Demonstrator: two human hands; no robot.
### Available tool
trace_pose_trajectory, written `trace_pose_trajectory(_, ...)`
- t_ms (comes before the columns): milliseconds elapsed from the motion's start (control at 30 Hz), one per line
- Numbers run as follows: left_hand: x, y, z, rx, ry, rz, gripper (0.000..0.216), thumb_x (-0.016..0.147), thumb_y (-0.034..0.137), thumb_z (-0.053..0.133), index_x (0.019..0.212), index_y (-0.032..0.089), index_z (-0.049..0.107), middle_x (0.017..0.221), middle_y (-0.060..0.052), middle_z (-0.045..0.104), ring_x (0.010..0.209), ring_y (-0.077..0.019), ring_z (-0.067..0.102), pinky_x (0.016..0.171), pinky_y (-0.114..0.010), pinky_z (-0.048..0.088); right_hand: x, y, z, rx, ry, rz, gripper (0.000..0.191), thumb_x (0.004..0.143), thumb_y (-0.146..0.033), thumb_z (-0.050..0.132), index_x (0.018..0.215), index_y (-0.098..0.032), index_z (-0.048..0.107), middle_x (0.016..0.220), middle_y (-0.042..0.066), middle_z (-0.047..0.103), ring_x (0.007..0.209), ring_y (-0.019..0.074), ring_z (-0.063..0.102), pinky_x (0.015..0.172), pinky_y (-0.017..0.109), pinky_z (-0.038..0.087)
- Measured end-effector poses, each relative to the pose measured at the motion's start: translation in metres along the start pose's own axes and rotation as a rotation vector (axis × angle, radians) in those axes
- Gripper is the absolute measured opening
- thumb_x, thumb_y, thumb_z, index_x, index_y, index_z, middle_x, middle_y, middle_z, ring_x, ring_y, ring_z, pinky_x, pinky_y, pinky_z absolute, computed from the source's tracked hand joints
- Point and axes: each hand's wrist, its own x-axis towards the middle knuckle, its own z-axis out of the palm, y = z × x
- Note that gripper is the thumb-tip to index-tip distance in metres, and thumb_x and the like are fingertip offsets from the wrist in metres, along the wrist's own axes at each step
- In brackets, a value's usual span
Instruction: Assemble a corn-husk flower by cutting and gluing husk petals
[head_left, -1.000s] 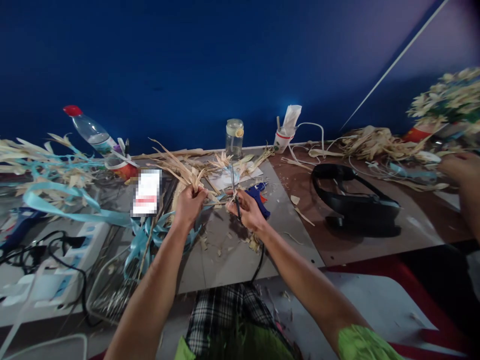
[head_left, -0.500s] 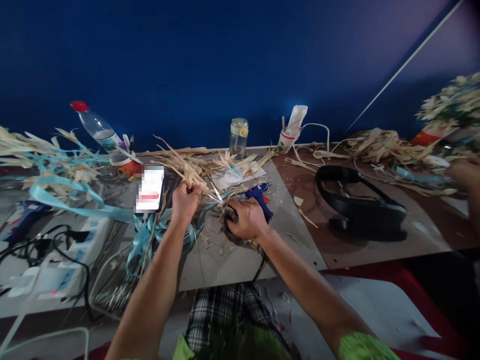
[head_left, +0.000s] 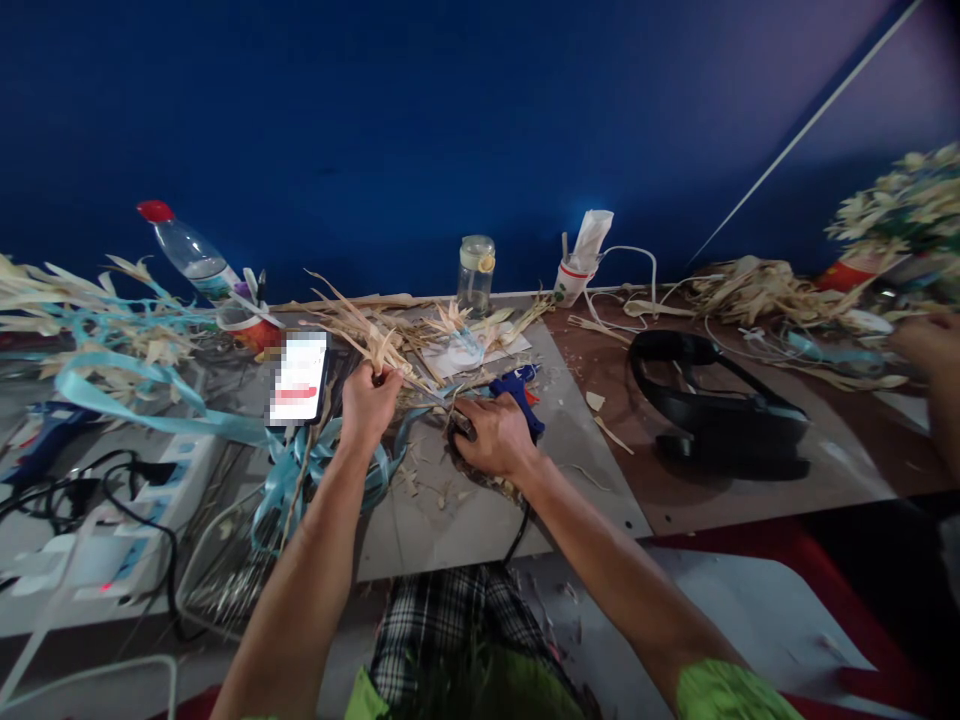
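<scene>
My left hand (head_left: 367,408) is closed in a pinch on a pale dried husk strip (head_left: 407,374), its thumb and fingertips at the strip's end. My right hand (head_left: 493,436) is wrapped round the dark handles of a pair of scissors (head_left: 435,391), whose blades point left towards the pinched strip. Whether the blades touch the strip is too small to tell. Just past my right hand lies a blue glue gun (head_left: 516,386). Behind my left hand is a heap of dried husks (head_left: 375,335). Light blue ribbon (head_left: 296,470) lies by my left forearm.
A phone (head_left: 298,378) stands left of my left hand. Further left are a power strip (head_left: 161,510) and a tilted bottle (head_left: 191,255). A clear jar (head_left: 476,280) and a paper cup (head_left: 574,282) stand at the back. On the right are a black headset-like device (head_left: 712,410) and another person's hand (head_left: 930,345).
The scissors' blades, spread apart before, now look closer together near the husk strip. Both my hands stay in nearly the same place.
</scene>
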Motion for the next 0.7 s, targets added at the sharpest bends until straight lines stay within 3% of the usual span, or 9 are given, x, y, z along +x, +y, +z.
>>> trace_pose_trajectory(700,0.0054,-0.0034,-0.0031,0.231,0.088,0.089,0.017,0.07,0.034,0.055,0.074,0.018,0.056,0.063,-0.001,0.058,0.059,-0.0144,0.054,0.057,-0.024,0.038,0.0003,0.0051,0.0012,0.031,-0.035,0.006,0.031,0.077,-0.034,0.051,0.103,-0.02,0.06,0.092,0.006,0.07,0.087,0.0207,0.062,0.078,0.031,0.035)
